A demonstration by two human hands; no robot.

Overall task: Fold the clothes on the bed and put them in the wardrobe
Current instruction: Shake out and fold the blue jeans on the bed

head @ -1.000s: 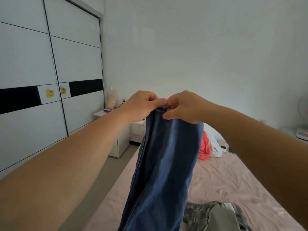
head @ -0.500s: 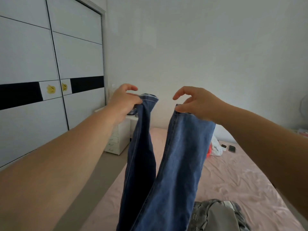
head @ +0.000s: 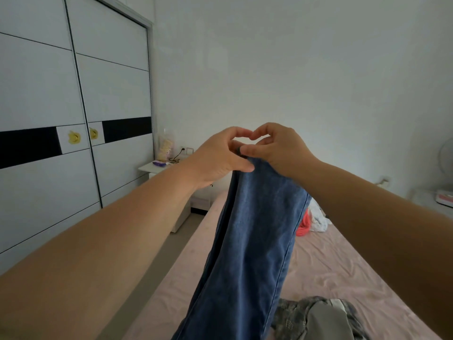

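Observation:
Blue jeans (head: 250, 246) hang down in front of me over the bed (head: 343, 271), their two legs laid together. My left hand (head: 218, 155) and my right hand (head: 279, 146) meet at the top end of the jeans and both pinch the denim there, held up at arm's length. A grey checked garment (head: 316, 317) lies crumpled on the pink sheet at the lower right. A red garment (head: 302, 228) and a white one (head: 318, 218) lie further up the bed. The white wardrobe (head: 49, 99) with sliding doors fills the left; its doors are closed.
A white bedside cabinet (head: 157, 168) with small items stands between the wardrobe and the bed head. A floor strip (head: 157, 266) runs between wardrobe and bed. At the right edge stand a fan (head: 446, 153) and a white box (head: 445, 198).
Half a second ago my hands were apart, each with one jeans leg. They have come together again, so the two legs now hang as one.

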